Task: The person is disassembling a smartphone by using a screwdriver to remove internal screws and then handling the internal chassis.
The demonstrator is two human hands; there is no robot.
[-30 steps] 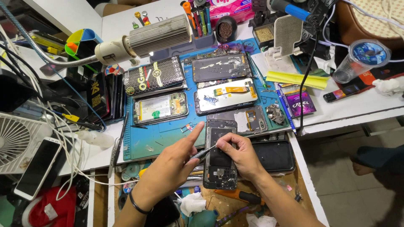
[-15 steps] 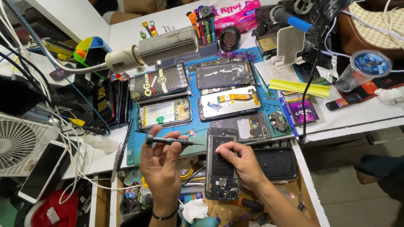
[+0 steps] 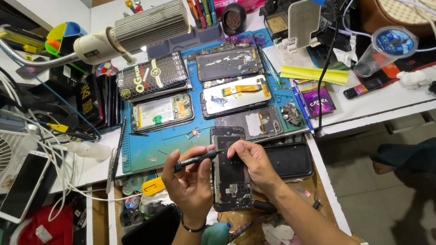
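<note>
- The opened phone (image 3: 230, 170) lay face down at the near edge of the blue work mat (image 3: 154, 147), its bare frame and boards exposed, partly overhanging the cluttered drawer below.
- The left hand (image 3: 188, 179) pinched a thin black screwdriver (image 3: 200, 159) between thumb and fingers, the tip angled toward the phone's upper edge.
- The right hand (image 3: 254, 165) rested on the phone's upper right side, fingertips pressed together close to the tool tip; whether they pinched a small part could not be told.
- Risk: the tip could slip off a screw and scratch a board, given the shallow tool angle.
- Risk: a loosened screw could drop into the drawer, since the phone overhung the mat.
- Further right, a dark cover (image 3: 290, 159) lay just beside the phone.
</note>
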